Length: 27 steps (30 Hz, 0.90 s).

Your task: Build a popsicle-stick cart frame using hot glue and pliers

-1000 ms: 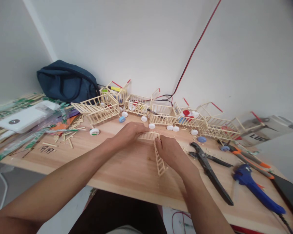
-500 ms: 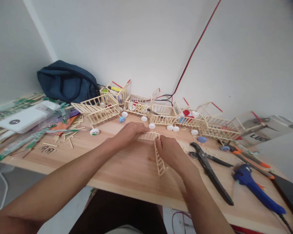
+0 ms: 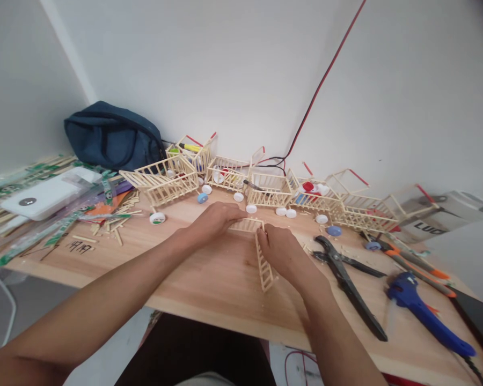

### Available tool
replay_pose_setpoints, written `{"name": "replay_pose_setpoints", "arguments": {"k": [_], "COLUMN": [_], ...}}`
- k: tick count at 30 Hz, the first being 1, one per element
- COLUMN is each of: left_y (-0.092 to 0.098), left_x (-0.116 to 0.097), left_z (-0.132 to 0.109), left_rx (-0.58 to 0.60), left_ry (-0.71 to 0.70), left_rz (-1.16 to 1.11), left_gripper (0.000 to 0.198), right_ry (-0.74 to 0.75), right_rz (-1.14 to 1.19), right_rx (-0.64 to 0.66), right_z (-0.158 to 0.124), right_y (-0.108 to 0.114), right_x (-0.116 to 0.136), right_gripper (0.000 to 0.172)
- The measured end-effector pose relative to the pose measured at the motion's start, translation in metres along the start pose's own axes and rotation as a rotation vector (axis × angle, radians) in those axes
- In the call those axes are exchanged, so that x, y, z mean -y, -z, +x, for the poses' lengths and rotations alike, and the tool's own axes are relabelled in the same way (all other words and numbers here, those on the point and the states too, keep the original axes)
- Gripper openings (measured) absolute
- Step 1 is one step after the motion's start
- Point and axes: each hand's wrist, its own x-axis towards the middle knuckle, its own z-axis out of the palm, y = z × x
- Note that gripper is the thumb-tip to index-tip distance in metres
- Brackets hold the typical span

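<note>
My left hand (image 3: 221, 218) is closed on the far end of a small slatted panel (image 3: 245, 225) made of thin wooden sticks. My right hand (image 3: 282, 249) pinches a second ladder-like stick panel (image 3: 265, 273) near the corner where the two panels meet. Together the panels form an L shape standing on the wooden table (image 3: 209, 279). The second panel runs from that corner towards me, its near end uncovered. My fingers hide part of both panels, and I cannot tell whether the corner is joined.
Several stick-built miniature carts (image 3: 269, 187) with bottle-cap wheels line the wall. At the right lie black-handled pliers (image 3: 350, 284), a blue glue gun (image 3: 430, 316) and orange-grey pliers (image 3: 422, 268). Leftward are a blue bag (image 3: 112, 136), a white power bank (image 3: 50, 193) and loose stick pieces (image 3: 118, 233).
The view has shifted very slightly. Both hands keep the same hold on the stick panels, with no clear movement.
</note>
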Motion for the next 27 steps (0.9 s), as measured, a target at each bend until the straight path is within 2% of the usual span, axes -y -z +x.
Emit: {"name": "replay_pose_setpoints", "arguments": {"k": [27], "left_y": [0.0016], "left_x": [-0.0025], "left_z": [0.0006], "left_rx": [0.007], "left_ry": [0.011], "left_rz": [0.013], "left_gripper": [0.031], "right_ry": [0.011], "right_rz": [-0.004], "right_rx": [0.000], "right_z": [-0.0001], "right_y": [-0.0003], "right_x": [0.0003], "right_gripper": [0.038]}}
